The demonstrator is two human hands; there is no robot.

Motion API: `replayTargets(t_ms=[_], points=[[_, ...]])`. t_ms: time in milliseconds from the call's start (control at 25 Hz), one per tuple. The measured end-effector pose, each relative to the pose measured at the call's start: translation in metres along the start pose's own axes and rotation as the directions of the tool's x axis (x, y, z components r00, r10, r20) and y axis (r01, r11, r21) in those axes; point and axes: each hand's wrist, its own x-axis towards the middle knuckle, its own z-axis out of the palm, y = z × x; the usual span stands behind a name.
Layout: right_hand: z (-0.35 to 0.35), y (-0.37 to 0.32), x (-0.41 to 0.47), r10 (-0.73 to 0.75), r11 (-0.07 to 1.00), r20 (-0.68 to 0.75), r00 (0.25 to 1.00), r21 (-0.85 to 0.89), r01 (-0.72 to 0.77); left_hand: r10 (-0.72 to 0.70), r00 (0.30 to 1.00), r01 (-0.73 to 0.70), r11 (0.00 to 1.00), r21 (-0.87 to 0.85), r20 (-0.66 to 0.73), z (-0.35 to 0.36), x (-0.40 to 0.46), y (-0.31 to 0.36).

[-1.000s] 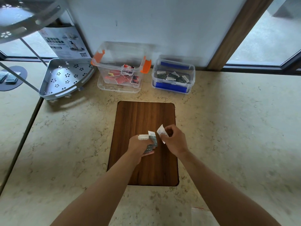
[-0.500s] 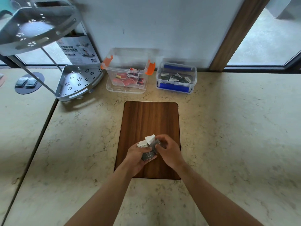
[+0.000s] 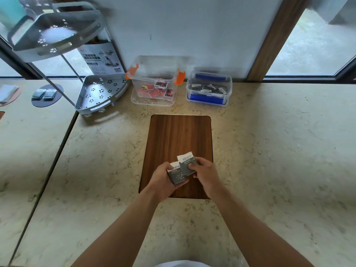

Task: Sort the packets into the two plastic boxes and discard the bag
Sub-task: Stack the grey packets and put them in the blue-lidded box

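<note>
Over the near end of the wooden board [image 3: 179,135], my left hand [image 3: 163,180] grips a dark grey packet with a white top [image 3: 176,175]. My right hand [image 3: 206,174] pinches a second grey packet [image 3: 186,163] that overlaps the first. Against the wall stand two clear plastic boxes: the orange-clipped box [image 3: 154,81] holds red packets, and the blue-clipped box [image 3: 209,87] holds several dark packets. No bag is in view.
A grey two-tier corner rack [image 3: 100,93] stands at the back left, its upper shelf [image 3: 54,29] overhanging near my head, with a printed carton [image 3: 102,56] behind it. Two dark packets lie on a round mat [image 3: 47,95] on the left counter.
My hands came together over the board: the right hand's packet, held apart a second ago, now overlaps the one in the left hand. My view shifted so the scene sits further right.
</note>
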Motion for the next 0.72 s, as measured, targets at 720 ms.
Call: replayTargets(t_ms=[720], points=[[-0.02, -0.035, 0.028, -0.023, 1.0, -0.036, 0.999, -0.001, 0.023, 0.186, 0.982, -0.185, 0.966, 0.182, 0.014, 0.058, 0.026, 0.032]])
